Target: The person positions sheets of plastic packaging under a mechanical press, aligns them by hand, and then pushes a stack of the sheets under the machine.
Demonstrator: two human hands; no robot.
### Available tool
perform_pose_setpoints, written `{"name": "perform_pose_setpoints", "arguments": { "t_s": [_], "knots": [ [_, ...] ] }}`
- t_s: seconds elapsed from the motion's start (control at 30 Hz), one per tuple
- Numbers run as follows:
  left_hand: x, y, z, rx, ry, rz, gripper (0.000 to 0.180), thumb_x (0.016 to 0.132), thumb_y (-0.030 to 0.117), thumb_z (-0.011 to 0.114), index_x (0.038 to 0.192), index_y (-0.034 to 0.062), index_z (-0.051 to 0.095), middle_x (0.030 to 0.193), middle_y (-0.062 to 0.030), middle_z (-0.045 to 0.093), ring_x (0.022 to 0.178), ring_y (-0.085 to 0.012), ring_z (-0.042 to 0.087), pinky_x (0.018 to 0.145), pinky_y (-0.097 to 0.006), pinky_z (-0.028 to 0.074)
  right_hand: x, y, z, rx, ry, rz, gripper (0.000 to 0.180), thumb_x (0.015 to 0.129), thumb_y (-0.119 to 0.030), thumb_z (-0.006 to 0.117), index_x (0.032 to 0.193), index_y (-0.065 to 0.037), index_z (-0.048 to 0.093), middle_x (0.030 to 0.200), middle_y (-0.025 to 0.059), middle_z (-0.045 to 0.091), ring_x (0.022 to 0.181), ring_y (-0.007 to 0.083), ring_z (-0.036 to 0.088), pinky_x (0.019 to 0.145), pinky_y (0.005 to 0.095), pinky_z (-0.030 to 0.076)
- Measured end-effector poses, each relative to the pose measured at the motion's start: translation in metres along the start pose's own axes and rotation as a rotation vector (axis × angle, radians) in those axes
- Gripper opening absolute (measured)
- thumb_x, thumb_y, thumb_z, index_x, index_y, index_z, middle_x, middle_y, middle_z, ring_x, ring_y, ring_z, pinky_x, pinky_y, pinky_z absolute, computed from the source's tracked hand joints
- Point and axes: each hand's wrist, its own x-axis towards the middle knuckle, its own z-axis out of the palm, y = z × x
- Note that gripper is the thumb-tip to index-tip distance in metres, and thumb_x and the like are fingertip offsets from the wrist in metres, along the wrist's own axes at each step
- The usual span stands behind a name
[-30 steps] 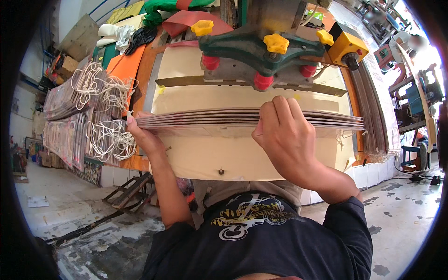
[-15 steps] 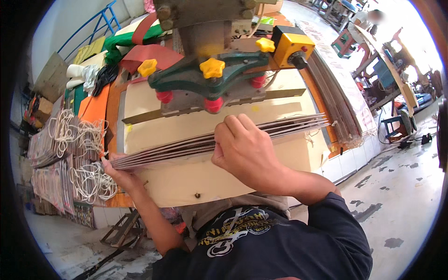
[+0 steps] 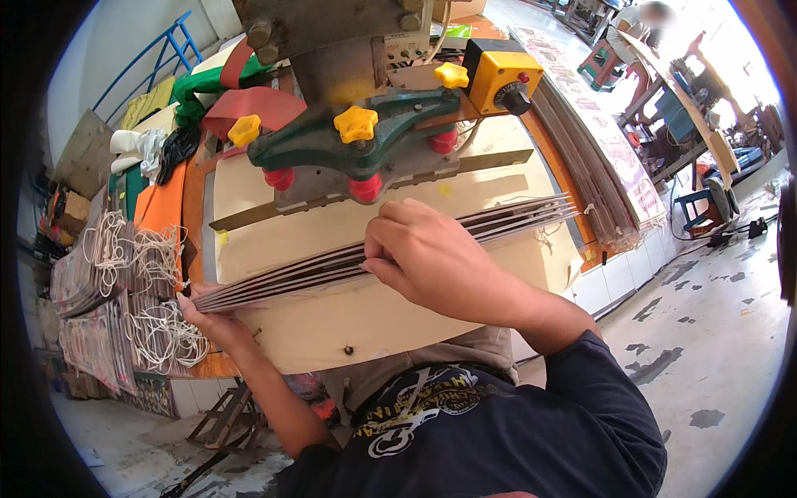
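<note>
A stack of flat paper bags [image 3: 307, 267], seen along its layered edges, slants across the cream sheet [image 3: 307, 340] in front of me. My left hand [image 3: 217, 322] grips its left end, thumb at the outer edge and the other fingers mostly hidden. Near the middle, my right hand [image 3: 419, 249] is closed at the upper edges, with its fingers curled in; exactly which layers it pinches is hidden. Toward the right end the layers fan slightly apart. Just beyond the stack stands a press head with a dark green bracket [image 3: 315, 143], yellow star knobs [image 3: 356, 124] and a long metal bar [image 3: 490, 162].
On the left lie piles of flat bags [image 3: 95, 324] with tangled white cords [image 3: 166, 336]. A yellow control box [image 3: 506, 79] sits at the press's right. Long brown bundled strips [image 3: 573, 170] line the table's right side. Another person [image 3: 635, 25] sits far off at the right.
The whole view has shifted slightly. My right hand has moved a little left along the stack and turned lower at the wrist. My left hand keeps its grip on the end.
</note>
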Motion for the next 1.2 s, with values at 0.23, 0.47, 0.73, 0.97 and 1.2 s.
{"name": "perform_pose_setpoints", "arguments": {
  "t_s": [0.23, 0.47, 0.73, 0.97, 1.2],
  "knots": [
    [-0.002, 0.001, -0.001, 0.026, -0.037, -0.004, 0.057, 0.103, 0.054, 0.025, 0.068, 0.0125, 0.042, 0.064, 0.0008, 0.044, 0.059, -0.0098, 0.042, 0.055, -0.026, 0.034, 0.002, 0.002, -0.004, -0.025, -0.070, -0.071, 0.016, 0.087, -0.013, 0.066, 0.089, 0.001, 0.057, 0.090, 0.0171, 0.057, 0.090, 0.0362, 0.057, 0.079, 0.0440, 0.047],
    [-0.002, 0.001, 0.000, 0.036, -0.005, 0.015, 0.058, 0.103, 0.053, 0.023, 0.067, 0.0121, 0.044, 0.060, 0.0017, 0.043, 0.050, -0.0092, 0.036, 0.046, -0.024, 0.029, 0.001, 0.003, -0.005, -0.090, -0.095, -0.117, 0.016, 0.091, -0.016, 0.064, 0.092, -0.001, 0.056, 0.093, 0.0146, 0.055, 0.092, 0.0340, 0.056, 0.082, 0.0430, 0.046],
    [-0.004, 0.003, 0.007, 0.009, 0.038, 0.026, 0.059, 0.102, 0.054, 0.025, 0.067, 0.0111, 0.046, 0.059, 0.0009, 0.046, 0.049, -0.0089, 0.040, 0.044, -0.023, 0.030, 0.002, 0.006, -0.004, -0.113, -0.095, -0.141, 0.018, 0.092, -0.018, 0.063, 0.092, -0.001, 0.056, 0.092, 0.0144, 0.055, 0.091, 0.0333, 0.056, 0.082, 0.0424, 0.046],
    [-0.007, 0.006, 0.012, 0.009, 0.045, 0.045, 0.059, 0.102, 0.053, 0.025, 0.067, 0.0110, 0.047, 0.060, 0.0006, 0.046, 0.050, -0.0098, 0.040, 0.046, -0.023, 0.031, 0.000, 0.008, 0.000, -0.132, -0.079, -0.145, 0.018, 0.093, -0.017, 0.060, 0.092, 0.000, 0.055, 0.093, 0.0152, 0.054, 0.091, 0.0334, 0.057, 0.080, 0.0427, 0.047],
    [-0.003, 0.001, 0.004, 0.016, 0.008, 0.058, 0.058, 0.102, 0.053, 0.025, 0.067, 0.0118, 0.046, 0.060, 0.0007, 0.046, 0.053, -0.0099, 0.040, 0.049, -0.024, 0.032, -0.001, 0.005, 0.000, -0.182, -0.075, -0.156, 0.017, 0.092, -0.017, 0.061, 0.093, 0.000, 0.055, 0.097, 0.0148, 0.054, 0.091, 0.0325, 0.057, 0.074, 0.0420, 0.049]
  ]
}}
